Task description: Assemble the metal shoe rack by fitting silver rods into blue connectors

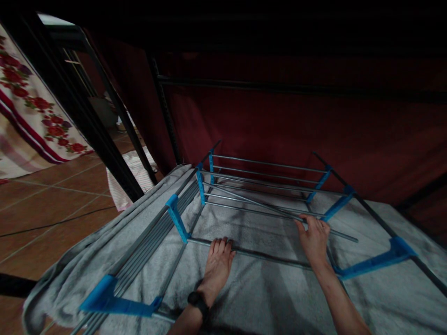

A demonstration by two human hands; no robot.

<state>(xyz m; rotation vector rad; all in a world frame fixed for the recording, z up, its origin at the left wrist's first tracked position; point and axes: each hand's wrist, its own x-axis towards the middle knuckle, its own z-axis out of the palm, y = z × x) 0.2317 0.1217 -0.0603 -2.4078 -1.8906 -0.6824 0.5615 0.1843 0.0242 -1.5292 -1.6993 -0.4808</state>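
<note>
A clothes-drying rack frame with blue plastic brackets [178, 218] and grey metal rods stands on a grey blanket [265, 288]. My right hand [314, 235] is closed around a loose metal rod [344, 236], which slants across the rack from the far left; its free end sticks out to the right of the hand. My left hand [219, 258], with a black band on the wrist, lies over a front crossbar [268, 257], fingers on the far side and thumb on the near side. Several more loose rods [150, 244] lie in a bundle along the rack's left side.
Dark metal posts [77, 111] and a rail frame the space, with a dark red cloth [279, 125] behind the rack. To the left are a tiled floor [70, 200], a striped cloth [122, 181] and a hanging flowered cloth [38, 107].
</note>
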